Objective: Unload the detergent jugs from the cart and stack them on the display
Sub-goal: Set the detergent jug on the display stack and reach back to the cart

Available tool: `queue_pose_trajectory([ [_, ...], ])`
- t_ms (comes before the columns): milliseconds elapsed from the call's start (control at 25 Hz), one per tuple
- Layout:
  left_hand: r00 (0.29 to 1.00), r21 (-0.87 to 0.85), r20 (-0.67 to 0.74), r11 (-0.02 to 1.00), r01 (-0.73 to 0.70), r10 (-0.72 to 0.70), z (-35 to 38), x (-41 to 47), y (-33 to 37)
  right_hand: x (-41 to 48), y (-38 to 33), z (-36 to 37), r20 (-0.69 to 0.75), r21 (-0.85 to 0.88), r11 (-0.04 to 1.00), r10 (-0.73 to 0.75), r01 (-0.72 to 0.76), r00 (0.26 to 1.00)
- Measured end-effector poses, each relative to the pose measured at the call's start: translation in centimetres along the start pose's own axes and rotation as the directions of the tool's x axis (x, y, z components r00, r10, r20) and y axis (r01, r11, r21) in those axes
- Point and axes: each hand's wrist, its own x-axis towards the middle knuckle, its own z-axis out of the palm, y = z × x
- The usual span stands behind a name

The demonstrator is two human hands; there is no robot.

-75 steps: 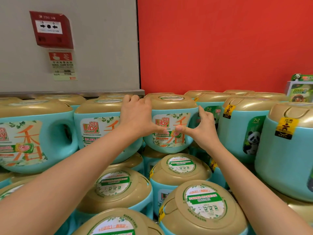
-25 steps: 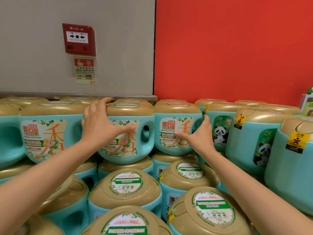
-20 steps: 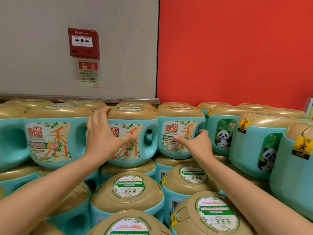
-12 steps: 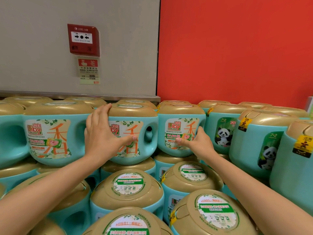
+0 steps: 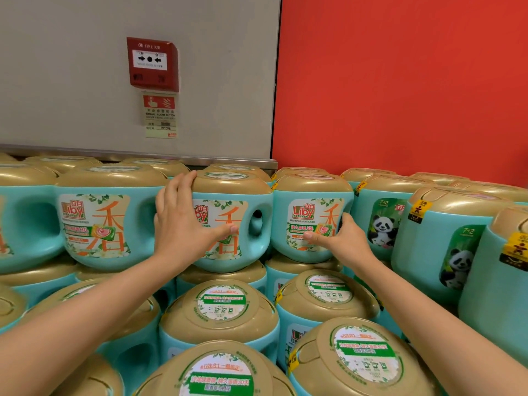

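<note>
Teal, gold-lidded jugs form a stepped stack (image 5: 223,310) against a grey wall (image 5: 71,81) with a red alarm box (image 5: 153,64), beside a red wall (image 5: 400,81). In the top row, the left hand (image 5: 183,224) presses spread, nearly straight fingers on the centre jug (image 5: 237,187), thumb across its label. The right hand (image 5: 343,238) cups the right jug (image 5: 311,192), thumb on the front and fingers wrapped behind its side. Half a second ago both sat the same; three seconds ago the left hand was on the right jug.
</note>
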Motion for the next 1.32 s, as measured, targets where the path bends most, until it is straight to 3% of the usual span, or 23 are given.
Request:
queue_pose_trajectory([
  [120, 0.997, -0.124, 0.037, 0.990, 0.068, -0.064, -0.7, -0.2, 0.3, -1.6, -0.8, -0.2, -0.150, -0.040, 0.999, 0.021, -0.027, 0.989],
  [240, 0.999, -0.249, 0.025, 0.967, 0.048, -0.043, -2.5, -1.0, 0.5, -5.1, -2.3, -1.3, -0.301, 0.044, 0.999, 0.017, -0.004, 0.953],
  [480, 0.988, -0.594, 0.140, 0.804, 0.037, 0.058, -7.9, -7.1, 3.9, -17.9, -5.6, -5.2, -0.402, 0.267, 0.941, -0.086, 0.207, 0.912],
  [640, 0.957, -0.719, 0.250, 0.690, 0.081, 0.148, -10.5, -14.3, 6.7, -28.1, -5.1, -7.6, -0.397, 0.281, 0.941, -0.063, 0.187, 0.916],
  [880, 0.763, -0.727, 0.594, 0.574, 0.376, 0.254, -9.8, -27.6, 11.4, -41.3, -0.1, -12.2, -0.425, 0.278, 0.960, 0.118, 0.006, 0.898],
  [1040, 0.666, -0.682, 0.696, 0.539, 0.494, 0.270, -8.6, -35.1, 14.6, -46.9, 3.9, -16.0, -0.463, 0.299, 0.948, 0.244, -0.109, 0.852],
  [1320, 0.479, -0.525, 0.841, 0.589, 0.614, 0.251, -3.8, -47.8, 24.5, -55.6, 12.8, -25.8, -0.426, 0.325, 0.893, 0.432, -0.311, 0.795],
])
